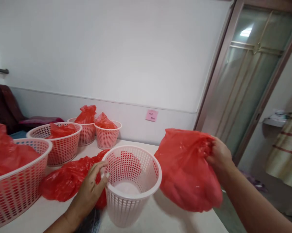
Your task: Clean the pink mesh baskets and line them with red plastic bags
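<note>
A pale pink perforated basket (126,207) stands upright on the white table, with nothing inside it. My left hand (89,187) is at its left rim, fingers bent and thumb near the edge. To the right of the basket, my right hand (220,155) is closed around the gathered neck of a full red plastic bag (184,171), which hangs tilted above the table. What the bag contains is hidden. Another red bag (65,179) lies on the table, left of the basket and partly behind my left hand.
Several pink baskets (65,147) holding red bags stand at the left and back left of the white table (148,149). A pink note (151,115) is on the wall behind. On the right is a sliding glass door (248,81).
</note>
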The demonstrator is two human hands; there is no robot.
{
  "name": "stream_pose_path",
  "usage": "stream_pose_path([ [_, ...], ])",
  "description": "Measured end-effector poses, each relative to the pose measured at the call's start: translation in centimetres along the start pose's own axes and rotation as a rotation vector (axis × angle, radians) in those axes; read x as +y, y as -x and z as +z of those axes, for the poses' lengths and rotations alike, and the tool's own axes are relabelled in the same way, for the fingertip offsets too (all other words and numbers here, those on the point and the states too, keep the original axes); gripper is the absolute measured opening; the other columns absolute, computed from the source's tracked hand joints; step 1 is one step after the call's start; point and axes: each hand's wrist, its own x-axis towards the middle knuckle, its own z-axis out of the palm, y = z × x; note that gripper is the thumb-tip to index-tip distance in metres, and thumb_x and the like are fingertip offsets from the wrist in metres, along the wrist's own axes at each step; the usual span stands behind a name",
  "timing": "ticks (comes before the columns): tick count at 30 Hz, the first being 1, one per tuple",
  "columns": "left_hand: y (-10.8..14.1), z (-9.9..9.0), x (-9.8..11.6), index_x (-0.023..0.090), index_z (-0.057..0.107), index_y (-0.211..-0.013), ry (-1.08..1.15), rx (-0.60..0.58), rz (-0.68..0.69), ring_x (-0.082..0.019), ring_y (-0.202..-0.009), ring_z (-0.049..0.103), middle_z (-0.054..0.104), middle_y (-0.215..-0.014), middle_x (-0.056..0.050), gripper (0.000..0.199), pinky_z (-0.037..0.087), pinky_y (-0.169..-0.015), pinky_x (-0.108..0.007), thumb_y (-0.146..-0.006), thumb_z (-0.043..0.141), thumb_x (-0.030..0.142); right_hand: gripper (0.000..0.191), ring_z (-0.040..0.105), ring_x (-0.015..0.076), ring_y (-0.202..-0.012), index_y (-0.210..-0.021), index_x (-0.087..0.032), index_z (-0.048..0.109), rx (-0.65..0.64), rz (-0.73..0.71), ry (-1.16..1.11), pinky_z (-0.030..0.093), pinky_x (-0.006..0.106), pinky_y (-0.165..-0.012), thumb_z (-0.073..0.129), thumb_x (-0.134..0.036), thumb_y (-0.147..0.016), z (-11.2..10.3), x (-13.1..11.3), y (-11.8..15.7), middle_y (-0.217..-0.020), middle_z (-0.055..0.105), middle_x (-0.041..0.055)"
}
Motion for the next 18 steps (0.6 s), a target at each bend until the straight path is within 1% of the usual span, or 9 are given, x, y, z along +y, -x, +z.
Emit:
stream_pose_path([
  [2, 0.2, 0.2, 0.4, 0.025, 0.058, -0.120, -0.030, -0.099, -0.003, -0.027, -0.127, 0.051, 0.060, -0.130, -0.008, 0.040, 0.038, -0.109, -0.048, -0.089, 0.048, 0.049, 0.016, 0.052, 0.0087, -0.043, -0.062, -0.021, 0.057, 0.015, -0.055, -0.068, 0.045, 0.020, -0.047, 0.049, -0.007, -0.062, 2.3, -2.4, -0.5, -0.051, 0.056, -0.0057],
  [4, 0.4, 0.5, 0.9, 0.024, 0.059, -0.119, -0.046, -0.163, -0.001, -0.029, -0.126, 0.052, 0.061, -0.129, -0.010, 0.041, 0.039, -0.108, -0.050, -0.088, 0.049, 0.049, 0.017, 0.054, 0.0088, -0.048, -0.059, -0.021, 0.056, -0.020, -0.110, -0.120, 0.045, 0.021, -0.050, 0.047, -0.007, -0.064, 4.8, -4.5, -0.7, -0.052, 0.056, -0.0048],
  [7, 0.1, 1.2, 2.3, 0.024, 0.057, -0.124, -0.019, -0.197, 0.013, -0.030, -0.130, 0.050, 0.058, -0.136, -0.011, 0.046, 0.037, -0.110, -0.051, -0.085, 0.056, 0.047, 0.020, 0.054, 0.0097, -0.051, -0.057, -0.021, 0.056, -0.103, -0.234, -0.190, 0.043, 0.023, -0.051, 0.046, -0.006, -0.066, 8.9, -6.9, -0.4, -0.052, 0.056, -0.0041],
  [9, -0.6, 1.7, 3.6, 0.024, 0.055, -0.128, 0.027, -0.221, -0.001, -0.031, -0.133, 0.047, 0.055, -0.140, -0.012, 0.053, 0.035, -0.112, -0.052, -0.080, 0.063, 0.045, 0.022, 0.055, 0.0111, -0.057, -0.059, -0.024, 0.057, -0.138, -0.321, -0.224, 0.046, 0.026, -0.057, 0.048, -0.006, -0.068, 11.6, -7.9, 0.1, -0.056, 0.059, -0.0045],
  [11, -1.5, 2.3, 5.1, 0.021, 0.051, -0.134, 0.058, -0.252, -0.026, -0.032, -0.136, 0.043, 0.050, -0.145, -0.014, 0.066, 0.032, -0.114, -0.053, -0.075, 0.068, 0.045, 0.023, 0.056, 0.0124, -0.064, -0.063, -0.027, 0.059, -0.200, -0.405, -0.232, 0.049, 0.029, -0.066, 0.052, -0.007, -0.071, 14.3, -8.6, 0.9, -0.062, 0.062, -0.0056],
  [13, -2.4, 3.1, 6.4, 0.017, 0.040, -0.142, 0.058, -0.272, -0.050, -0.034, -0.140, 0.037, 0.042, -0.151, -0.018, 0.085, 0.029, -0.115, -0.053, -0.069, 0.072, 0.048, 0.023, 0.055, 0.0125, -0.066, -0.065, -0.028, 0.059, -0.304, -0.468, -0.243, 0.048, 0.031, -0.071, 0.054, -0.007, -0.073, 16.8, -8.9, 2.1, -0.064, 0.063, -0.0064],
  [14, -2.8, 3.5, 7.0, 0.015, 0.033, -0.146, 0.052, -0.270, -0.053, -0.035, -0.142, 0.033, 0.037, -0.153, -0.020, 0.095, 0.028, -0.116, -0.053, -0.067, 0.074, 0.049, 0.023, 0.055, 0.0121, -0.066, -0.065, -0.028, 0.059, -0.356, -0.476, -0.261, 0.048, 0.030, -0.073, 0.054, -0.007, -0.074, 17.9, -8.8, 2.8, -0.065, 0.063, -0.0066],
  [16, -3.5, 4.3, 7.7, 0.015, 0.024, -0.149, 0.041, -0.231, -0.019, -0.036, -0.144, 0.029, 0.031, -0.156, -0.021, 0.109, 0.027, -0.116, -0.053, -0.061, 0.079, 0.048, 0.019, 0.055, 0.0113, -0.065, -0.067, -0.025, 0.058, -0.435, -0.441, -0.330, 0.048, 0.029, -0.073, 0.053, -0.008, -0.074, 20.0, -8.3, 4.8, -0.065, 0.062, -0.0063],
  [18, -4.0, 4.9, 7.8, 0.017, 0.023, -0.149, 0.028, -0.149, 0.039, -0.037, -0.142, 0.032, 0.035, -0.153, -0.021, 0.112, 0.030, -0.114, -0.054, -0.057, 0.081, 0.044, 0.014, 0.056, 0.0110, -0.065, -0.069, -0.023, 0.057, -0.513, -0.369, -0.390, 0.049, 0.028, -0.072, 0.053, -0.011, -0.075, 21.6, -7.4, 7.2, -0.065, 0.061, -0.0057],
])
